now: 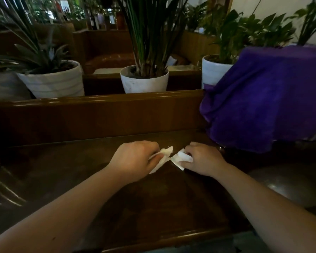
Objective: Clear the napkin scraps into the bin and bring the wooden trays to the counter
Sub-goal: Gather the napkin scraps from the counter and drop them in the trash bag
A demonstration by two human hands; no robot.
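At the far left, the dark brown wooden surface (62, 172) runs out of frame, and some pale streaks near its edge are too dim to identify; they could be reflections or slats. No wooden trays and no bin can be made out anywhere in view, so where the scraps must go is unknown from here.

Moving in, the left hand (135, 157) has its grip closed around a crumpled white napkin scrap (162, 156), with a loose tail of paper trailing down toward the surface. The fingers curl under, so how much paper is bunched inside cannot be seen. Just beside it, nearly touching, the right hand (202, 159) is pinched shut on a second white torn paper scrap (182, 157), its pointed corner poking out below the knuckles.

Both scraps lie at the middle of the surface, near its raised wooden back rail (98, 114). They look thin, soft and nearly weightless, so they should crush easily and may tear if tugged. Balling each piece in the palm seems safer than holding it by an edge, since a loose tail could drop away.

To the right, a purple towel-like cloth (263, 99) drapes over something whose shape is entirely hidden. Below it, a dim rounded form at the right edge is too dark to name.
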